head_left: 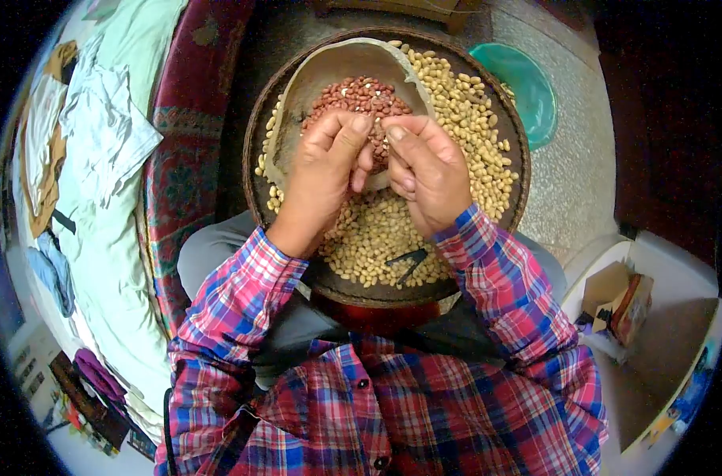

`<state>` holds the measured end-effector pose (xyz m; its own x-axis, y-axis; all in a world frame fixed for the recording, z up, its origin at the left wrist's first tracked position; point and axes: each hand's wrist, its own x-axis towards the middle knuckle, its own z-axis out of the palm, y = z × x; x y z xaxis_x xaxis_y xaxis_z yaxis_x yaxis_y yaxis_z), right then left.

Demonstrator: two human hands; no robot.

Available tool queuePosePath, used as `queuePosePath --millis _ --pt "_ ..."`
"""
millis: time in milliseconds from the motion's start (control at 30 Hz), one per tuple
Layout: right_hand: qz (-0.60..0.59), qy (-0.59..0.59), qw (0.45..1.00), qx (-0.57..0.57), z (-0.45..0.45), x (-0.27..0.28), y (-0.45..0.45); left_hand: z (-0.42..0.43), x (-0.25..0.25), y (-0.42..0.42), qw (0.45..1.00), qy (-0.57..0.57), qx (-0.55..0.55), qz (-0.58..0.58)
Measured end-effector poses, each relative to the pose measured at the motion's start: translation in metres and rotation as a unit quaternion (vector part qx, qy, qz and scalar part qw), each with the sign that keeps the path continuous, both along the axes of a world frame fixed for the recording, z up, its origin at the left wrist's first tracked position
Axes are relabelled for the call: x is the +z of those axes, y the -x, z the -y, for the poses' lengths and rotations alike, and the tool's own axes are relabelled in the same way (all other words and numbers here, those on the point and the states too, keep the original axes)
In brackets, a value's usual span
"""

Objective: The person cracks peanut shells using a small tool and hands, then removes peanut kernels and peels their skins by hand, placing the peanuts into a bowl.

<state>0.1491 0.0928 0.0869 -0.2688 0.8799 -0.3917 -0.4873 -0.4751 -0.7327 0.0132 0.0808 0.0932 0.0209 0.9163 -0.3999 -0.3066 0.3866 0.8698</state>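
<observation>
The red kernels (365,89) lie heaped in a worn, wide-mouthed bowl (337,62), a few paler bits among them, and the 2 hands meet just above the heap. The left hand (321,166) is mostly closed, thumb against its curled forefinger; the right hand (434,165) mirrors it, its fingertips just beside the left's. I cannot tell what, if anything, they have hold of. Should something small be pinched there, a sudden slip could flick it over the bowl's rim, and shell scraps could drop among the kernels because the hands are right over them.

The bowl sits within a round tray (346,293), with pale, unshelled peanuts (465,99) crowding its right side and near end. A knock from a wrist could tip the bowl and mix the 2 kinds. A black V-shaped tool (419,255) lies on the peanuts near the right plaid sleeve (504,289), whose cuff could snag it. Grey-trousered legs (206,258) flank the tray; a shifted knee could jolt it and scatter peanuts onto the speckled floor (571,170). Beyond the far right rim stands a teal basin (535,107), close enough to catch strays.
</observation>
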Motion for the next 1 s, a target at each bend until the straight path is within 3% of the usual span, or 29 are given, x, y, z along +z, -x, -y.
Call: queuePosePath --millis 33,67,100,133,167,267,333,400,433,467,533,633,767,833,1000 --pt "-0.001 0.000 1.000 -0.001 -0.001 0.001 -0.001 -0.003 -0.001 0.002 0.996 -0.037 0.008 -0.078" --pt "0.001 0.016 1.000 -0.017 -0.003 0.001 -0.003 -0.006 -0.001 0.005 0.996 -0.037 0.006 -0.079" --pt "0.002 0.031 0.999 -0.033 -0.004 0.002 -0.005 -0.010 -0.001 0.010 0.949 -0.169 -0.012 -0.264" --pt "0.002 0.031 0.999 -0.036 -0.006 0.002 -0.007 -0.014 0.000 0.016 0.851 -0.293 -0.029 -0.434" --pt "-0.008 0.028 0.999 -0.032 -0.007 0.002 -0.010 -0.018 0.001 0.024 0.781 -0.267 -0.097 -0.556" --pt "-0.013 0.027 0.999 -0.020 -0.009 0.006 -0.012 -0.021 -0.007 0.031 0.782 -0.219 -0.123 -0.570" --pt "-0.001 0.029 1.000 -0.010 -0.009 0.007 -0.014 -0.023 -0.007 0.035 0.796 -0.249 -0.129 -0.536" --pt "-0.038 0.050 0.998 -0.002 -0.010 0.006 -0.017 -0.023 -0.001 0.033 0.949 -0.069 -0.149 -0.268" --pt "-0.076 0.069 0.995 0.012 -0.010 0.006 -0.019 -0.021 0.009 0.030 0.970 0.007 -0.152 -0.187" --pt "-0.076 0.068 0.995 0.012 -0.010 0.005 -0.019 -0.020 0.009 0.028 0.970 0.007 -0.152 -0.187" --pt "-0.128 0.073 0.988 0.039 -0.009 0.004 -0.020 -0.020 0.010 0.025 0.987 0.033 -0.137 -0.075" --pt "-0.088 0.073 0.992 0.052 -0.010 0.008 -0.017 -0.020 0.008 0.025 0.991 0.018 -0.136 -0.008" --pt "-0.024 0.035 0.998 0.042 -0.009 0.008 -0.013 -0.017 0.013 0.025 0.988 0.023 -0.151 0.012" --pt "0.002 -0.028 0.996 0.086 -0.009 0.008 -0.013 -0.014 0.015 0.021 0.989 0.036 -0.137 0.036" --pt "0.098 -0.133 0.983 0.074 -0.006 0.005 -0.006 -0.013 0.015 0.019 0.986 0.023 -0.155 0.049"
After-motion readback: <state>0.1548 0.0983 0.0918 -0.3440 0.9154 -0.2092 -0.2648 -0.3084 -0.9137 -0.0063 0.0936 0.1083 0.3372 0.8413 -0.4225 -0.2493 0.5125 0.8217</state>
